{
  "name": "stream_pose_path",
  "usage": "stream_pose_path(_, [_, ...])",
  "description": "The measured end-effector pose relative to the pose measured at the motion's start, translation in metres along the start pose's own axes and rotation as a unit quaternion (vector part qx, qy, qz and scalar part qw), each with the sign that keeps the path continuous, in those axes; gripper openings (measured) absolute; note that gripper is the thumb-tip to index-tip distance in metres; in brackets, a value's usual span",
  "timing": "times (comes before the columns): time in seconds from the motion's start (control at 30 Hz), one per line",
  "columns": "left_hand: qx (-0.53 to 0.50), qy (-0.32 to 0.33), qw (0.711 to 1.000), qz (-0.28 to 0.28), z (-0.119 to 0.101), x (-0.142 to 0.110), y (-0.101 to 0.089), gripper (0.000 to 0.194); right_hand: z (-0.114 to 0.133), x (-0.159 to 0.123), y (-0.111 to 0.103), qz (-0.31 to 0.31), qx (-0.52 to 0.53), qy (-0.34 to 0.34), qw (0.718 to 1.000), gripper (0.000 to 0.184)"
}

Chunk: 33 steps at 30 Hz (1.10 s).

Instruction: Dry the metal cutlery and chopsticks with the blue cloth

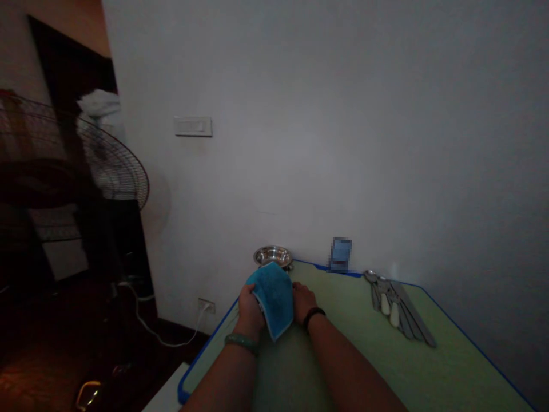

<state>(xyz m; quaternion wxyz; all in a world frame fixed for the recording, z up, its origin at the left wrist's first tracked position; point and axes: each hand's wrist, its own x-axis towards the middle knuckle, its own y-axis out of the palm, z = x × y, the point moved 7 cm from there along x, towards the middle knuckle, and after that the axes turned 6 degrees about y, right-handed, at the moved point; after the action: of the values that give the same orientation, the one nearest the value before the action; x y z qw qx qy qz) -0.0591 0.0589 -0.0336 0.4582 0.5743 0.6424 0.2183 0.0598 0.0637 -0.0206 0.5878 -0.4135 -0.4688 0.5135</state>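
A blue cloth (277,300) with a pale edge hangs between my hands above the near-left part of the table, one corner pointing down. My left hand (250,309) is closed on its left side, with the thumb on top. At the cloth's right edge, my right hand (303,300) has its fingers curled in and touching the fabric. What those fingers grip is hidden, as is anything behind the cloth. Just beyond the cloth sits a shiny metal bowl (273,256), its front partly covered.
Several spoons and knives (401,312), some with white handles, lie on the right of the green table (343,337) with a blue rim. A blurred-out upright object (341,254) stands at the back edge by the wall. A fan (115,166) and a white cord (171,345) are at left.
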Motion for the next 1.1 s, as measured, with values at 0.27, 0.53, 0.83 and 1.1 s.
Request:
stream_pose_path(0.27, [0.046, 0.032, 0.998, -0.017, -0.002, 0.002, -0.003, 0.047, 0.006, 0.02, 0.006, 0.0, 0.0, 0.019, 1.0, 0.035])
stream_pose_path(0.53, [0.077, 0.035, 0.996, -0.01, -0.003, -0.003, 0.004, 0.045, 0.0, 0.018, -0.002, -0.021, -0.01, 0.062, 0.998, 0.035])
stream_pose_path(0.83, [0.112, 0.019, 0.993, -0.018, 0.003, 0.0, 0.0, 0.037, -0.019, 0.008, -0.01, -0.029, -0.009, 0.13, 0.991, 0.033])
stream_pose_path(1.1, [0.136, 0.007, 0.991, -0.014, 0.007, 0.002, 0.001, 0.028, -0.033, -0.011, -0.015, -0.017, 0.022, 0.165, 0.986, 0.037])
